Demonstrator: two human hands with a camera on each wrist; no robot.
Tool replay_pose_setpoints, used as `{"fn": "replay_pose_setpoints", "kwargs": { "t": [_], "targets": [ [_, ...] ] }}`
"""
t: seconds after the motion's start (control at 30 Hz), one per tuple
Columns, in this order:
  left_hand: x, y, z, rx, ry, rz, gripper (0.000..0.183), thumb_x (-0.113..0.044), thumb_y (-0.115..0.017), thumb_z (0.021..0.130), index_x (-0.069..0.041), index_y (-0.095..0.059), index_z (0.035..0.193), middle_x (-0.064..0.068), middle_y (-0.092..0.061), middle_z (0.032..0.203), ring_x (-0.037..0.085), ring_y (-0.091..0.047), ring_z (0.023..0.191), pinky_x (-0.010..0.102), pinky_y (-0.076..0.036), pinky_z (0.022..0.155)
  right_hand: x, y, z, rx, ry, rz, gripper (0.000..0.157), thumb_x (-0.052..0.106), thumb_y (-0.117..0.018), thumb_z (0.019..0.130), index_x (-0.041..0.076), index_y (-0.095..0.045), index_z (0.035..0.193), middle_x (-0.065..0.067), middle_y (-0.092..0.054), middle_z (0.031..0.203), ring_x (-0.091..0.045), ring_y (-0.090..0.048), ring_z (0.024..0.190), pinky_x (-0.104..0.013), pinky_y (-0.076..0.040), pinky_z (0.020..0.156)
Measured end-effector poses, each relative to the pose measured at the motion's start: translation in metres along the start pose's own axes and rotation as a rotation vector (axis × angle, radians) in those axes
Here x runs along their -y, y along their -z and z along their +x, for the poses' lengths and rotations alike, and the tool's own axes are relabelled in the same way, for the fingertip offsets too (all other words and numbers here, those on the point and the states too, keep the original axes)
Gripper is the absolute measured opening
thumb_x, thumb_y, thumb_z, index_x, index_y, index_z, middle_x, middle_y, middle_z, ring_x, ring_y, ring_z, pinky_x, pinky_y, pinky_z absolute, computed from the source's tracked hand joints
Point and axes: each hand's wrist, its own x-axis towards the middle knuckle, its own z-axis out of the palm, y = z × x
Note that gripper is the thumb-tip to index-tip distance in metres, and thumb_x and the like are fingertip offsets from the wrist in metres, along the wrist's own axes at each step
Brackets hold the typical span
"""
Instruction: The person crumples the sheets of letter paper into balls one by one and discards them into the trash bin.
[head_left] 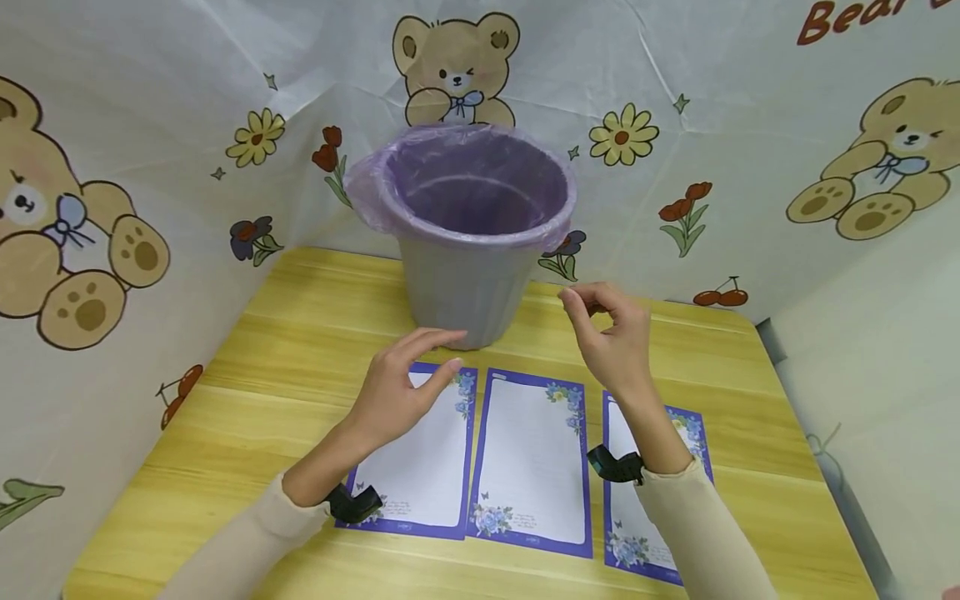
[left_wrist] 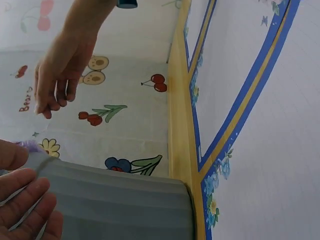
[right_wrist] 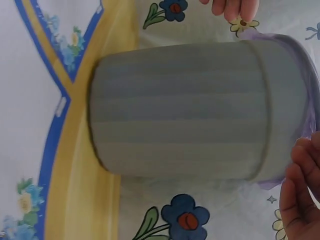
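Observation:
A grey trash bin (head_left: 465, 287) stands upright at the back of the table, lined with a thin purple bag (head_left: 372, 187) folded over its rim. The bag bulges out on the left side. My left hand (head_left: 397, 396) hovers over the left sheet, in front of the bin, thumb and fingers apart, holding nothing. To the right of the bin, my right hand (head_left: 615, 342) is raised with fingers loosely bent, thumb tip close to the index fingertip and nothing visible between them. In the right wrist view, the right fingers (right_wrist: 300, 195) overlap the bin's rim.
Three blue-bordered floral sheets lie on the wood-grain table (head_left: 300, 317): a left sheet (head_left: 420, 450), a middle sheet (head_left: 528, 458) and a right sheet (head_left: 626, 500) partly under my right forearm. A white cloth (head_left: 315, 50) printed with bears and flowers hangs behind.

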Motion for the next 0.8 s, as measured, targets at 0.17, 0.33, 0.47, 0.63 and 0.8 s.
{"fn": "replay_pose_setpoints", "kwargs": {
  "t": [0.17, 0.33, 0.47, 0.63, 0.8],
  "targets": [
    [0.012, 0.004, -0.006, 0.030, 0.077, 0.061, 0.037, -0.026, -0.073, 0.105, -0.022, -0.070, 0.142, 0.000, -0.072, 0.142, 0.026, -0.065, 0.138, 0.055, -0.053, 0.117, -0.010, 0.009, -0.025, 0.046, -0.060, -0.049, 0.008, 0.008, -0.074, 0.101, 0.007, -0.083, 0.103, -0.009, -0.080, 0.095, 0.001, -0.064, 0.087, -0.013, -0.052, 0.083],
    [0.025, 0.007, -0.014, 0.073, 0.139, 0.105, 0.036, -0.028, -0.073, 0.104, -0.024, -0.071, 0.140, 0.001, -0.070, 0.144, 0.028, -0.063, 0.140, 0.059, -0.051, 0.117, -0.019, 0.018, -0.053, 0.090, -0.094, -0.096, 0.009, 0.007, -0.075, 0.101, 0.011, -0.083, 0.104, -0.006, -0.080, 0.097, 0.002, -0.065, 0.091, -0.012, -0.052, 0.085],
    [0.035, 0.009, -0.020, 0.171, 0.206, 0.186, 0.041, -0.029, -0.080, 0.099, -0.022, -0.071, 0.139, 0.002, -0.067, 0.143, 0.029, -0.061, 0.137, 0.060, -0.052, 0.113, -0.023, 0.020, -0.074, 0.145, -0.139, -0.130, 0.009, 0.010, -0.075, 0.101, 0.014, -0.082, 0.105, -0.002, -0.079, 0.099, 0.001, -0.065, 0.094, -0.015, -0.053, 0.086],
    [0.045, 0.018, -0.031, 0.350, 0.288, 0.311, 0.061, -0.035, -0.091, 0.088, -0.019, -0.068, 0.142, 0.005, -0.062, 0.144, 0.032, -0.054, 0.139, 0.061, -0.047, 0.116, -0.027, 0.016, -0.098, 0.235, -0.194, -0.141, 0.009, 0.013, -0.075, 0.102, 0.016, -0.082, 0.107, 0.002, -0.078, 0.102, -0.003, -0.066, 0.095, -0.021, -0.055, 0.087],
    [0.057, 0.035, -0.044, 0.494, 0.328, 0.377, 0.083, -0.038, -0.097, 0.079, -0.019, -0.060, 0.150, 0.009, -0.055, 0.152, 0.036, -0.045, 0.145, 0.067, -0.037, 0.123, -0.028, 0.002, -0.113, 0.397, -0.257, -0.147, 0.015, 0.024, -0.075, 0.103, 0.016, -0.079, 0.115, 0.004, -0.077, 0.110, -0.012, -0.068, 0.102, -0.036, -0.061, 0.089]
  ]
}}
